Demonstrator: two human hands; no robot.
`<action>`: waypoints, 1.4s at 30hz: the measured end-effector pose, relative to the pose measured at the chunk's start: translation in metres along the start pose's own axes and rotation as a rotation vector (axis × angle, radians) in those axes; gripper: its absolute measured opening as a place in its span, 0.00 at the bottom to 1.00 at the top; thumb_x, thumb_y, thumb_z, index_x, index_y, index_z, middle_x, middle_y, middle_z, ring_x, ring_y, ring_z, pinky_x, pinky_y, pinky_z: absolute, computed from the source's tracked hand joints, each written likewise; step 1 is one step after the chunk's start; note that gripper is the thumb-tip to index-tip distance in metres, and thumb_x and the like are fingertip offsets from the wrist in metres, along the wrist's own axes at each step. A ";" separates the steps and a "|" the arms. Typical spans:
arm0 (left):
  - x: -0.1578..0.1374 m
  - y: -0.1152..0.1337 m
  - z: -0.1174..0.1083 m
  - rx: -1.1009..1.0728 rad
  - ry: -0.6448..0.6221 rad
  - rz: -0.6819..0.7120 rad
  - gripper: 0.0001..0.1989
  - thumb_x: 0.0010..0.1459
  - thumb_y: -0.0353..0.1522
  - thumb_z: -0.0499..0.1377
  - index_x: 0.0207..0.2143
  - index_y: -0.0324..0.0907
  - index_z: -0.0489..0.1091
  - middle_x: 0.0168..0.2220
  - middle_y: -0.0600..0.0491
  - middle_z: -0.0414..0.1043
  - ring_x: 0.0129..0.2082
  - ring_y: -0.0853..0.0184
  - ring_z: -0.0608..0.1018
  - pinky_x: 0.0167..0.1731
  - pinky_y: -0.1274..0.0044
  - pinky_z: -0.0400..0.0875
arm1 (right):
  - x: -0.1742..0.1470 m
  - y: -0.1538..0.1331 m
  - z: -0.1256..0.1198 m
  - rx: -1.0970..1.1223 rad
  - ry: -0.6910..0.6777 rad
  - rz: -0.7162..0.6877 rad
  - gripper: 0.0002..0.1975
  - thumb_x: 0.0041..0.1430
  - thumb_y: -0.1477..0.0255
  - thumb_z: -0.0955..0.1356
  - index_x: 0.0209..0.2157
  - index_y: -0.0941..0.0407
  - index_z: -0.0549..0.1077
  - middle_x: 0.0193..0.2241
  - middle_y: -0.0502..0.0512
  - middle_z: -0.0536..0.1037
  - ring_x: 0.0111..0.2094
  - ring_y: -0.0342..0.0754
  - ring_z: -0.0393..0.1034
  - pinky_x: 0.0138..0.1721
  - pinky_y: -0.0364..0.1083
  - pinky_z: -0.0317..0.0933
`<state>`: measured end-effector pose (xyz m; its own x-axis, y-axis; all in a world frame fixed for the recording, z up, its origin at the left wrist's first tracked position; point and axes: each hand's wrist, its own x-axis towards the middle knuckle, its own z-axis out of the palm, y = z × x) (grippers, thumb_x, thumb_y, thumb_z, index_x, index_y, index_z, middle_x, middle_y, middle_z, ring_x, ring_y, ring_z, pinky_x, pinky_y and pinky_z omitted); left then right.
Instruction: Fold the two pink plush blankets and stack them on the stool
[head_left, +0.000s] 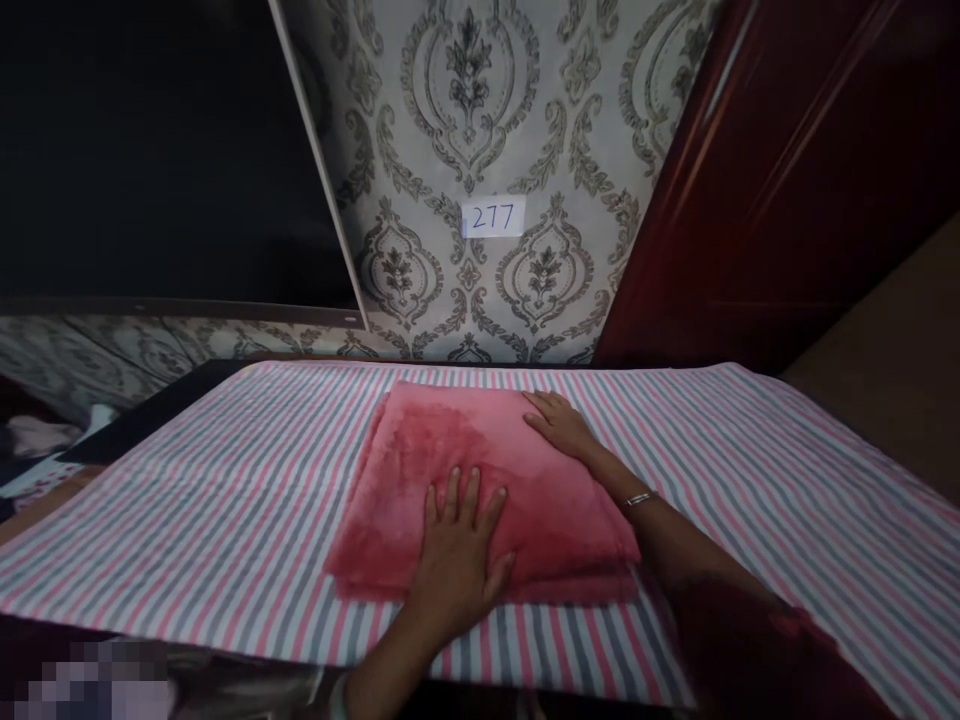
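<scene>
A pink plush blanket [420, 430], folded into a thick square of several layers, lies on a striped cloth [247, 500]. My left hand [459, 560] rests flat on the blanket's near middle, fingers spread and pointing away from me. Toward the far right corner, my right hand [561, 424] lies on top of the blanket with its fingers stretched toward the left. Neither hand grips anything. Darker and lighter patches show in the pile. The layered near edge is visible on both sides of my left wrist.
The pink, grey and white striped cloth covers the table. Behind it stands a patterned wall with a paper label [493, 216] reading 277. A large dark screen [165, 150] is at the left, a dark red glossy panel [765, 180] at the right. Clothes-like items [45, 440] lie far left.
</scene>
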<state>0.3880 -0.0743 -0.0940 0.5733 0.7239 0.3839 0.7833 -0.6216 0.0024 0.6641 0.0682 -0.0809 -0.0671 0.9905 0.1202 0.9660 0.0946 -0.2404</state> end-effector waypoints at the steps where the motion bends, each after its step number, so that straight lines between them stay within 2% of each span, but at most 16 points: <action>1: 0.001 0.000 -0.001 -0.005 -0.003 -0.002 0.36 0.62 0.42 0.59 0.71 0.49 0.56 0.74 0.42 0.45 0.73 0.43 0.47 0.65 0.46 0.47 | 0.000 -0.004 -0.007 -0.001 -0.026 0.019 0.31 0.73 0.56 0.55 0.72 0.52 0.55 0.71 0.59 0.57 0.71 0.59 0.49 0.67 0.60 0.51; 5: 0.007 -0.001 -0.009 -0.045 -0.040 -0.032 0.35 0.62 0.43 0.59 0.70 0.47 0.58 0.74 0.41 0.46 0.73 0.42 0.49 0.66 0.45 0.48 | -0.012 -0.032 -0.038 -0.069 -0.104 0.079 0.33 0.72 0.54 0.56 0.73 0.50 0.50 0.73 0.61 0.49 0.73 0.63 0.39 0.67 0.69 0.44; 8: 0.007 -0.003 -0.023 -0.099 -0.061 -0.013 0.35 0.63 0.43 0.58 0.70 0.44 0.58 0.73 0.41 0.50 0.72 0.45 0.53 0.66 0.48 0.51 | -0.045 -0.064 -0.049 -0.136 -0.068 0.016 0.34 0.71 0.53 0.59 0.73 0.50 0.51 0.73 0.63 0.47 0.73 0.66 0.38 0.68 0.70 0.38; 11: -0.002 -0.007 -0.035 -0.103 -0.020 0.009 0.30 0.66 0.40 0.54 0.68 0.41 0.60 0.70 0.41 0.56 0.71 0.51 0.58 0.68 0.50 0.48 | -0.095 -0.092 -0.036 -0.138 -0.014 -0.140 0.33 0.70 0.52 0.60 0.72 0.46 0.53 0.73 0.58 0.46 0.73 0.65 0.38 0.68 0.69 0.37; 14: -0.019 -0.012 -0.034 -0.035 0.005 -0.045 0.30 0.66 0.40 0.54 0.68 0.44 0.62 0.71 0.41 0.56 0.71 0.47 0.56 0.67 0.46 0.45 | -0.138 -0.106 -0.011 -0.133 -0.012 -0.244 0.32 0.70 0.52 0.60 0.72 0.42 0.53 0.73 0.54 0.47 0.73 0.65 0.36 0.68 0.71 0.38; 17: -0.034 -0.014 -0.021 0.018 -0.012 -0.090 0.33 0.63 0.43 0.58 0.69 0.51 0.60 0.73 0.44 0.51 0.72 0.42 0.53 0.66 0.43 0.44 | -0.157 -0.106 0.008 -0.136 0.021 -0.247 0.32 0.70 0.55 0.60 0.72 0.42 0.51 0.73 0.53 0.47 0.73 0.64 0.36 0.67 0.72 0.38; 20: -0.040 -0.014 -0.009 0.042 0.004 -0.101 0.35 0.62 0.44 0.59 0.70 0.53 0.58 0.73 0.45 0.48 0.72 0.42 0.52 0.66 0.44 0.44 | -0.158 -0.102 0.015 -0.130 0.052 -0.245 0.32 0.70 0.56 0.60 0.72 0.42 0.51 0.73 0.53 0.47 0.73 0.64 0.37 0.67 0.72 0.39; 22: -0.041 -0.015 -0.008 0.041 0.029 -0.095 0.35 0.62 0.44 0.60 0.70 0.53 0.58 0.73 0.44 0.49 0.72 0.42 0.52 0.66 0.45 0.46 | -0.156 -0.100 0.010 -0.123 0.026 -0.247 0.31 0.71 0.55 0.60 0.72 0.42 0.51 0.73 0.52 0.47 0.73 0.64 0.36 0.67 0.72 0.38; 26: -0.044 -0.022 -0.023 -0.009 0.040 -0.027 0.30 0.65 0.42 0.57 0.68 0.50 0.61 0.70 0.46 0.57 0.71 0.47 0.57 0.67 0.47 0.47 | -0.145 -0.105 -0.016 -0.105 -0.150 -0.240 0.31 0.70 0.55 0.60 0.71 0.43 0.55 0.73 0.56 0.48 0.73 0.66 0.40 0.66 0.73 0.42; 29: -0.048 -0.028 -0.037 -0.007 0.059 -0.062 0.28 0.66 0.41 0.55 0.68 0.49 0.62 0.69 0.45 0.61 0.70 0.49 0.59 0.68 0.45 0.41 | -0.123 -0.124 -0.037 -0.082 -0.176 -0.303 0.29 0.72 0.57 0.59 0.70 0.45 0.57 0.72 0.59 0.53 0.72 0.63 0.43 0.67 0.70 0.41; 31: -0.050 -0.032 -0.041 0.018 0.080 -0.110 0.30 0.64 0.42 0.57 0.68 0.51 0.62 0.70 0.45 0.59 0.70 0.45 0.57 0.66 0.43 0.39 | -0.100 -0.145 -0.043 -0.069 -0.180 -0.382 0.28 0.73 0.59 0.58 0.71 0.46 0.56 0.72 0.59 0.53 0.73 0.60 0.43 0.68 0.67 0.40; 34: -0.054 -0.034 -0.035 0.048 0.087 -0.122 0.36 0.59 0.46 0.62 0.69 0.55 0.59 0.73 0.45 0.51 0.71 0.38 0.52 0.65 0.41 0.41 | -0.058 -0.174 -0.036 -0.079 -0.219 -0.471 0.29 0.72 0.59 0.59 0.72 0.46 0.54 0.73 0.58 0.50 0.73 0.59 0.40 0.68 0.66 0.41; 36: -0.059 -0.034 -0.025 0.054 0.085 -0.105 0.39 0.57 0.47 0.64 0.69 0.56 0.58 0.73 0.44 0.49 0.71 0.37 0.50 0.64 0.42 0.42 | -0.030 -0.183 -0.025 -0.107 -0.222 -0.512 0.31 0.72 0.57 0.60 0.72 0.45 0.52 0.73 0.56 0.48 0.73 0.61 0.38 0.68 0.68 0.39; 39: -0.066 -0.033 -0.013 0.060 0.098 -0.102 0.39 0.56 0.46 0.65 0.69 0.56 0.59 0.73 0.43 0.49 0.72 0.36 0.49 0.64 0.43 0.43 | 0.007 -0.174 -0.011 -0.142 -0.203 -0.538 0.32 0.71 0.54 0.61 0.72 0.42 0.52 0.74 0.52 0.46 0.73 0.62 0.36 0.68 0.70 0.36; 42: -0.069 -0.033 -0.008 0.070 0.118 -0.098 0.38 0.57 0.44 0.64 0.69 0.55 0.59 0.74 0.44 0.48 0.72 0.37 0.46 0.64 0.43 0.43 | 0.034 -0.146 -0.006 -0.096 -0.182 -0.392 0.30 0.71 0.53 0.60 0.71 0.42 0.55 0.73 0.52 0.50 0.72 0.61 0.45 0.68 0.67 0.41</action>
<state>0.3204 -0.1064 -0.1134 0.4643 0.7374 0.4906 0.8513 -0.5245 -0.0173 0.5222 0.0879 -0.0360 -0.4678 0.8838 0.0107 0.8770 0.4656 -0.1191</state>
